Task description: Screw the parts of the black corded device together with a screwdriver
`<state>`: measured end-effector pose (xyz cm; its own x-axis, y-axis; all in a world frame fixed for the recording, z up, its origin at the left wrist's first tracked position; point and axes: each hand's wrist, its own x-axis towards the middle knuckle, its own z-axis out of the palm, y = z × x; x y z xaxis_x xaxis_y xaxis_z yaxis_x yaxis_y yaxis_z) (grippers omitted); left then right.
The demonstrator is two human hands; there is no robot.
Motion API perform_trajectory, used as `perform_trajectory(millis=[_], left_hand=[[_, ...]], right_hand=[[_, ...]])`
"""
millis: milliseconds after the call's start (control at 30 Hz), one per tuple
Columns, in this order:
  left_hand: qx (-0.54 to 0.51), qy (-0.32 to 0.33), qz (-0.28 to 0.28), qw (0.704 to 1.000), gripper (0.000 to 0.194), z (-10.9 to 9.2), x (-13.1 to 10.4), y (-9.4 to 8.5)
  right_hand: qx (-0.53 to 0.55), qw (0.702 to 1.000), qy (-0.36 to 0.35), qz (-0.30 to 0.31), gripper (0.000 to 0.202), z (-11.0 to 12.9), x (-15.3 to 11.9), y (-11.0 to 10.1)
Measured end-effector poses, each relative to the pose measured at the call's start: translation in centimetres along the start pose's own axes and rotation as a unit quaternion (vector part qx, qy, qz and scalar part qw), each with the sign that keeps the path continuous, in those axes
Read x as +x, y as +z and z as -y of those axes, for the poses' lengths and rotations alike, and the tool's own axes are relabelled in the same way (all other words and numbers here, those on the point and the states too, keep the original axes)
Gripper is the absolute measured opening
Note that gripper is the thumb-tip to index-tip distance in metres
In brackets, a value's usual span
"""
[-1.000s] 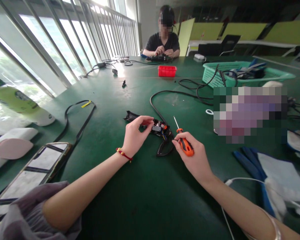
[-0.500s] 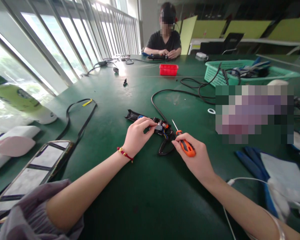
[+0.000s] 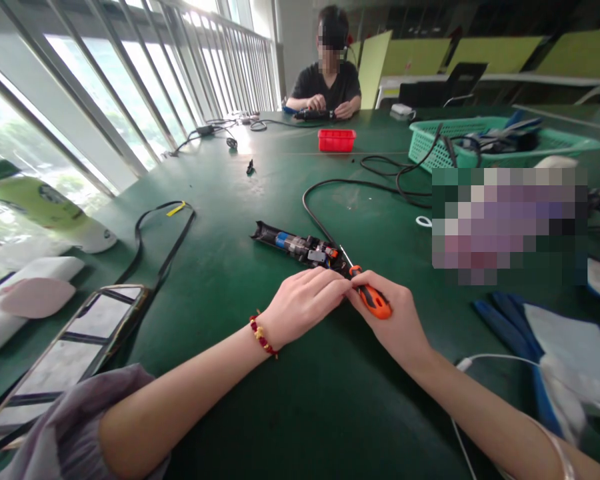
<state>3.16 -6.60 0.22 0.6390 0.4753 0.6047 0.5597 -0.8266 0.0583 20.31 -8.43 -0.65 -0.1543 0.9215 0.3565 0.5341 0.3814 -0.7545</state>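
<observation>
An opened corded power tool (image 3: 295, 245) lies on the green table, its motor, switch and wiring bare in a black half-housing. Its handle end is hidden behind my hands. My right hand (image 3: 387, 303) holds an orange-and-black screwdriver (image 3: 377, 301), its shaft slanting up and left beside the tool. My left hand (image 3: 310, 297) is closed in front of the tool's handle end, fingertips meeting those of my right hand. Whatever its fingers pinch there is too hidden to make out.
A red bin (image 3: 337, 140) sits farther back; a green basket (image 3: 430, 147) of tools stands at the back right. The black cord (image 3: 350, 180) curves right. Blue-white gloves (image 3: 510, 327) lie right, a phone (image 3: 55, 363) and strap (image 3: 173, 243) left. Opposite, a person (image 3: 326, 83) handles another tool.
My left hand has left the switch area and moved right and nearer, to the fingertips of my right hand. The tool's motor now shows. My right hand stays almost in place with the screwdriver.
</observation>
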Motion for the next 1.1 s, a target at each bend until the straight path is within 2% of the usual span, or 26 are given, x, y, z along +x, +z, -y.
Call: perform_trajectory(millis=[67, 200, 400, 500, 667, 933, 1100], left_hand=[[-0.008, 0.000, 0.007, 1.000, 0.016, -0.1, -0.1, 0.0], [-0.055, -0.052, 0.016, 0.997, 0.016, 0.1, 0.0, 0.2], [-0.046, -0.141, -0.070, 0.986, 0.012, 3.0, 0.2, 0.2], [0.003, -0.136, -0.065, 0.989, 0.012, 4.0, 0.2, 0.2], [0.073, -0.120, -0.055, 0.989, 0.016, 4.2, 0.3, 0.6], [0.099, -0.106, -0.054, 0.988, 0.018, 4.4, 0.1, 0.9], [0.103, -0.089, -0.069, 0.988, 0.016, 4.4, 0.1, 0.8]], right_hand=[[0.003, 1.000, 0.000, 0.000, 0.011, 0.1, 0.1, 0.0], [0.023, 1.000, 0.000, -0.004, 0.012, 0.4, 0.2, 0.0], [0.023, 0.995, -0.020, -0.091, 0.009, 1.2, -0.2, -0.2], [0.024, 0.994, -0.021, -0.108, 0.009, 1.3, -0.2, -0.3], [0.028, 0.993, -0.020, -0.115, 0.009, 1.1, -0.1, -0.1], [0.050, 0.991, -0.050, -0.117, 0.014, 1.1, -0.7, -0.5], [0.067, 0.986, -0.046, -0.146, 0.012, 0.9, -0.9, -0.2]])
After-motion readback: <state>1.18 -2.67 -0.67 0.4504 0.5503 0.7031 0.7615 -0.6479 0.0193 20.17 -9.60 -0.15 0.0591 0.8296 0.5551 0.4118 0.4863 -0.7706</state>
